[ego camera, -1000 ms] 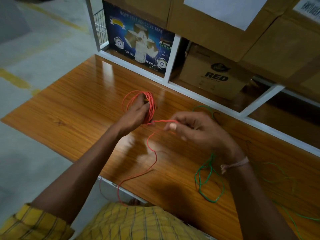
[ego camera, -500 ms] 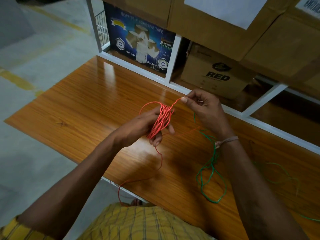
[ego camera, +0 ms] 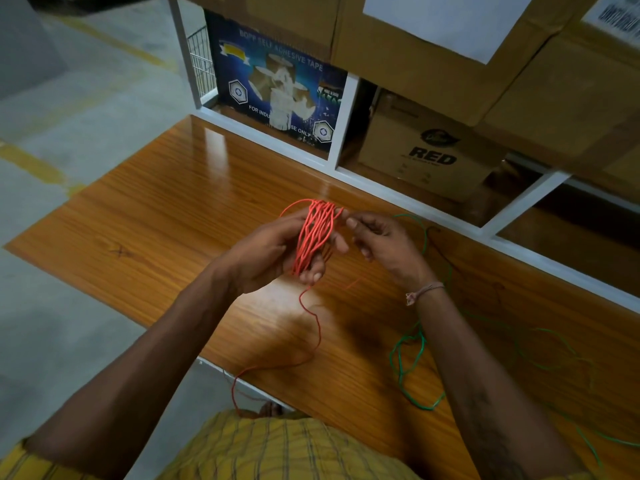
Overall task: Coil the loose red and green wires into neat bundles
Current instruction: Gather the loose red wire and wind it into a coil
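Two hands work above a wide wooden tabletop (ego camera: 166,209), which is the largest thing in view; it spreads well to the left of the hands as bare wood, and its near edge runs diagonally below the forearms, with grey floor (ego camera: 69,109) beyond that edge and off the left corner. Beyond the hands, a white shelf frame (ego camera: 343,119) borders the far edge of the tabletop, holding a blue tape carton (ego camera: 277,88) and a brown box marked RED (ego camera: 429,150); bigger cardboard boxes (ego camera: 450,53) sit above them.

To the right of the right hand, the green wire (ego camera: 410,348) lies loose on the tabletop, looping under the right forearm and trailing off toward the right edge of the view in thin, faint curves.

Between the hands is the red wire (ego camera: 317,233), mostly wound into a long bundle of many strands. The left hand (ego camera: 273,254) grips this bundle, fingers curled round it from behind, with fingertips showing at its lower end. A single loose red tail drops from under the left hand, snakes across the tabletop toward the person, crosses the near edge and hangs down in front of the yellow checked shirt (ego camera: 277,448).

The right hand (ego camera: 381,244) is just beside the bundle's top, thumb and forefinger pinched together at the strand there. A thread bracelet (ego camera: 424,292) circles the right wrist.
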